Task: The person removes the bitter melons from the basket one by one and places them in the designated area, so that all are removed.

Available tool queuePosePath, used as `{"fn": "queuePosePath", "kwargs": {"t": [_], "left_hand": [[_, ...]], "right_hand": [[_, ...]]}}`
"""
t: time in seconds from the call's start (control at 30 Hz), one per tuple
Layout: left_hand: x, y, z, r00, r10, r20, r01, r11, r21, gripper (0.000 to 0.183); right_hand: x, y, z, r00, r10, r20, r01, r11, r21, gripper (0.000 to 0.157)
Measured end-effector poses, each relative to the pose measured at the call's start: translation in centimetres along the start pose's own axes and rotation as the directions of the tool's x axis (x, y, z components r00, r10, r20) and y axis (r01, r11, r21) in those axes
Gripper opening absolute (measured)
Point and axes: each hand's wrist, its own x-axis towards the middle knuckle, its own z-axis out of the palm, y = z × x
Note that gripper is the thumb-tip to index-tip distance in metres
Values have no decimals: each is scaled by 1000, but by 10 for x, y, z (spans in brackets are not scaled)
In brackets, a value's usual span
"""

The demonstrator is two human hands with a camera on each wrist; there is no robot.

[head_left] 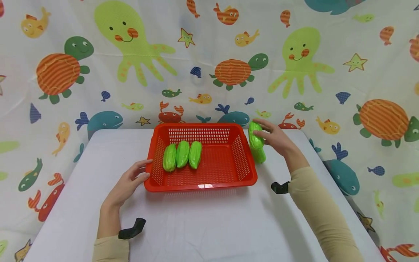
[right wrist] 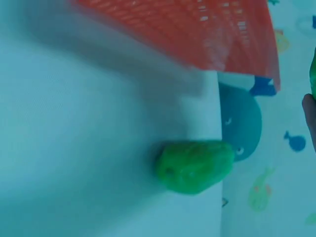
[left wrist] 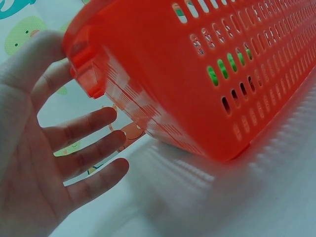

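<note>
Green vegetable (head_left: 256, 142) held in right hand (head_left: 275, 137) beside red basket's (head_left: 199, 187) right end, over a second vegetable (head_left: 260, 156) on the table (head_left: 203, 225). Three more vegetables (head_left: 182, 154) inside basket; left hand (head_left: 129, 182), fingers spread, touches its left rim.

White table (head_left: 203, 225), pale backdrop (head_left: 203, 43) behind, printed turtles (head_left: 233, 72), green octopuses (head_left: 299, 49)

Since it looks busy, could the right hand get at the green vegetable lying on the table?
Probably not yet: the right hand holds a green vegetable, so its grip is taken. Otherwise the way looks free, with nothing on top of the lying vegetable.
</note>
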Motion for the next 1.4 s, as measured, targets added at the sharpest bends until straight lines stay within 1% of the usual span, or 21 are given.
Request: {"fn": "queuePosePath", "kwargs": {"t": [0.13,0.2,0.33,0.43,0.5,0.57,0.67,0.77,0.87,1.07,1.4], "left_hand": [[0,-1,0,1000,9,2,-9,1000,-2,56],[1,-1,0,1000,12,3,-12,1000,-6,55],[1,-2,0,1000,12,5,-12,1000,-12,55],[1,-2,0,1000,10,3,-10,1000,-12,55],[0,-2,0,1000,9,3,-8,1000,-12,56],[0,-2,0,1000,6,1,-6,1000,-12,56],[-1,-1,0,1000,4,0,-4,1000,-11,56],[0,-1,0,1000,5,1,-5,1000,-12,57],[0,-1,0,1000,6,5,-6,1000,-14,56],[1,-1,-1,1000,19,13,-19,1000,-18,55],[0,1,-1,1000,11,9,-10,1000,-15,54]], "right_hand": [[-2,16,-11,999,44,-24,-44,999,-18,65],[-3,23,-16,998,61,-29,-61,998,-9,65],[-3,33,-23,995,98,-25,-97,994,42,65],[-5,37,-27,992,124,-20,-122,989,80,65],[-6,39,-30,991,132,-18,-130,988,82,65],[-6,44,-33,990,138,-19,-137,989,64,66],[-5,57,-38,989,143,-24,-143,990,-2,68],[-2,71,-43,986,162,-25,-163,984,-69,70],[-2,83,-47,983,182,-10,-182,978,-106,72],[-4,98,-52,982,186,17,-181,974,-139,70],[-1,111,-55,976,213,39,-204,964,-168,68]]}}
